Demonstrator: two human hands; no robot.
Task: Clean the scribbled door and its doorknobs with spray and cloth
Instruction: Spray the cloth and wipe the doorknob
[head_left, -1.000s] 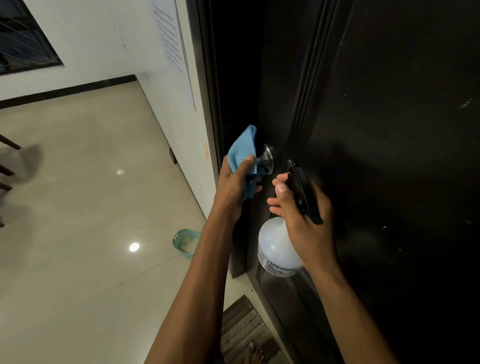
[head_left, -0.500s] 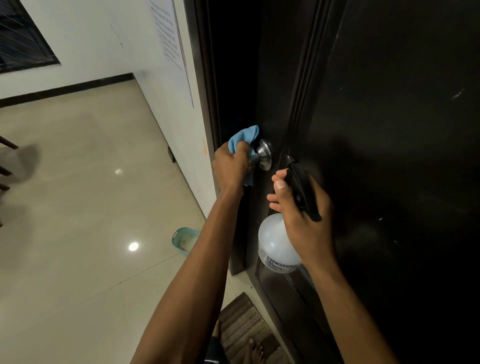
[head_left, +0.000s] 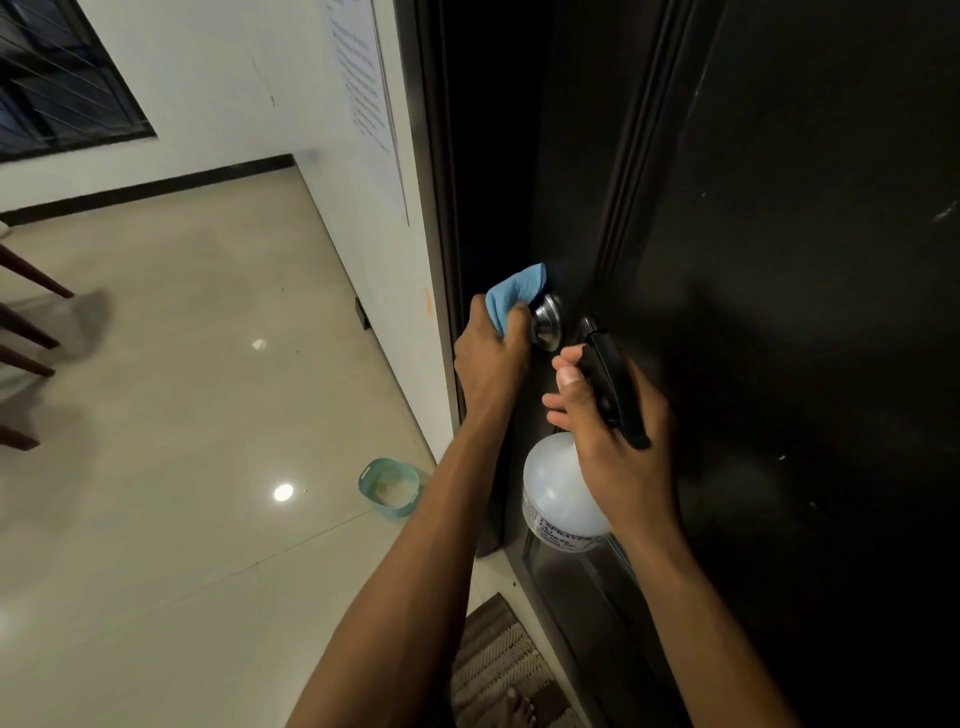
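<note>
A dark door (head_left: 779, 260) stands ajar on the right, with faint pale marks on its face. At its edge sits a silver doorknob (head_left: 549, 322). My left hand (head_left: 491, 361) grips a blue cloth (head_left: 511, 292) wrapped round the knob's outer part, which the cloth and fingers hide. Just right of the knob, my right hand (head_left: 618, 441) holds a white spray bottle (head_left: 556, 493) by its black trigger head (head_left: 613, 384), nozzle close to the door.
A white wall (head_left: 311, 93) with a paper sheet (head_left: 369, 104) runs left of the dark door frame (head_left: 441, 208). A small teal basket (head_left: 388, 487) sits on the glossy tiled floor (head_left: 182, 415). A striped mat (head_left: 509, 670) and a bare foot (head_left: 517, 709) are below. Chair legs (head_left: 26, 312) stand at far left.
My left hand has closed round the knob with the cloth, from a looser hold with the cloth hanging beside it. The right hand and bottle have stayed almost still.
</note>
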